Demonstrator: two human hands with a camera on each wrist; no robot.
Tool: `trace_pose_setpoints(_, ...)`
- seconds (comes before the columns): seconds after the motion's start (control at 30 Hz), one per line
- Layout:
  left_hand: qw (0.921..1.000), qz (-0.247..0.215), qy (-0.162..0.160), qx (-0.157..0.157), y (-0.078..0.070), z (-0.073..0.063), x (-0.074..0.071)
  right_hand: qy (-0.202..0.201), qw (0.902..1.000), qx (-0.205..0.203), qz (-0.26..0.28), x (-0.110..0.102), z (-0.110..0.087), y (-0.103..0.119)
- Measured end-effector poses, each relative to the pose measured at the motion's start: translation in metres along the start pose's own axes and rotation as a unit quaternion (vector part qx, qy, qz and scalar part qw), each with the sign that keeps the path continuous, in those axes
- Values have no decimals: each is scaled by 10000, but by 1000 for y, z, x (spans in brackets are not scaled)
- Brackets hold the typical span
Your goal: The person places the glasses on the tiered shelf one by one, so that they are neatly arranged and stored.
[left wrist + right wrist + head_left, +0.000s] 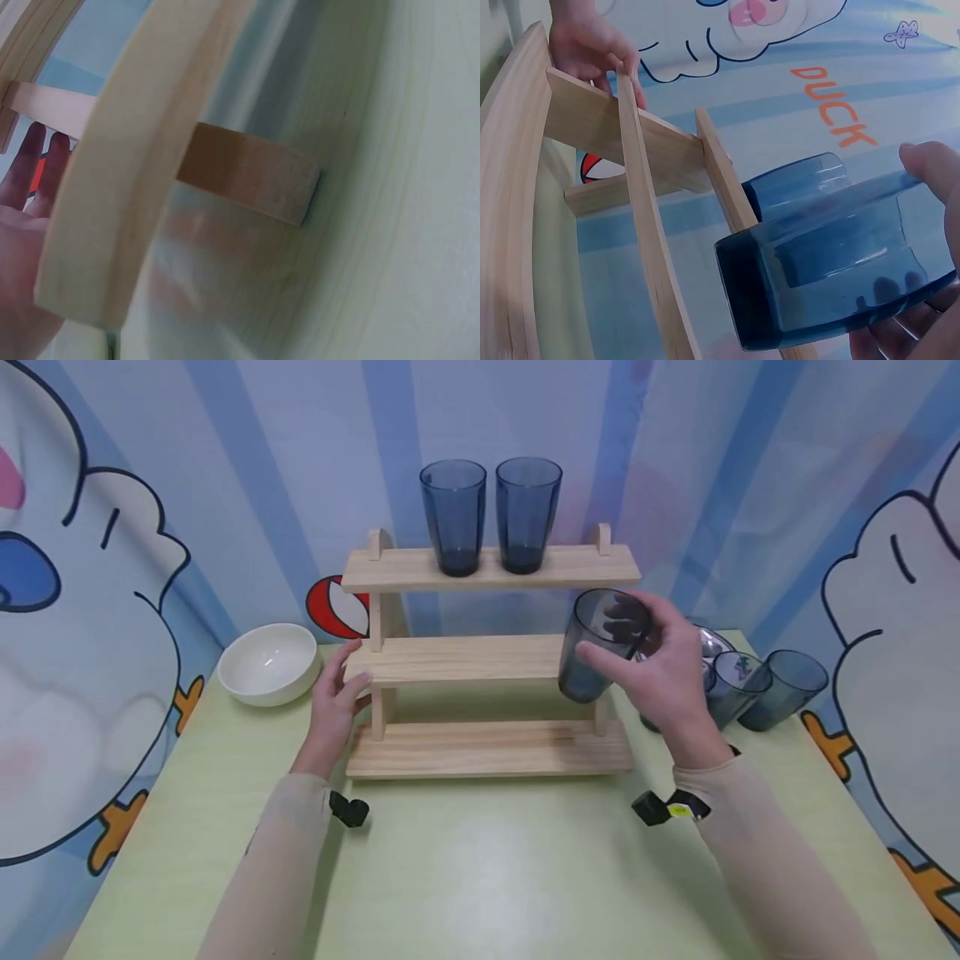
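A dark blue drinking glass (pixel 600 647) is held by my right hand (pixel 667 677), thumb on the near side and fingers round the far side. The glass tilts slightly, in front of the right end of the middle shelf. In the right wrist view, its thick base points toward the wooden shelf rack (pixel 641 180). My left hand (pixel 336 706) holds the left end of the middle shelf, thumb at the front and fingers behind. Two matching glasses, a left one (pixel 455 518) and a right one (pixel 528 514), stand upright on the top shelf.
A white bowl (pixel 268 664) sits left of the rack on the pale green table (pixel 480 868). More blue glasses (pixel 783 689) and a shiny metal object (pixel 712 643) are at the right, partly hidden by my right hand. A patterned curtain (pixel 300 460) hangs close behind.
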State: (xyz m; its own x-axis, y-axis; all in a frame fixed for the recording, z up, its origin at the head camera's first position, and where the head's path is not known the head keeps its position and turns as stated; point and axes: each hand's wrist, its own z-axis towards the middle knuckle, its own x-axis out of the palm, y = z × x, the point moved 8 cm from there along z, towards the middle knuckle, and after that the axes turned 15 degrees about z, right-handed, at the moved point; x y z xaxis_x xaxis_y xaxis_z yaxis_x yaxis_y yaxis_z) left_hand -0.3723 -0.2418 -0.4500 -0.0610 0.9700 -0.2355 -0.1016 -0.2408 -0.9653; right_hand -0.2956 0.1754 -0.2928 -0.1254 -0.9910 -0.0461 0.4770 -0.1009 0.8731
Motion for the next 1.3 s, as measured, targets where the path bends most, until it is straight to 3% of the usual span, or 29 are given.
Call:
trace_pose_setpoints(0.37,10000,-48,20,-30,0,0,1,223,9986,363,322,46,26,-17)
trace_pose_setpoints(0.7,9999,-103,-5,13,0,1,2,313,9980,438,344,92,46,-29)
trace_pose_setpoints(1.03,9999,-128,-55,68,0,1,2,579,9959,674,166,130,53,-41)
trace_pose_setpoints(1.3,9999,-90,-67,88,0,0,1,722,9936,868,7,144,53,-44)
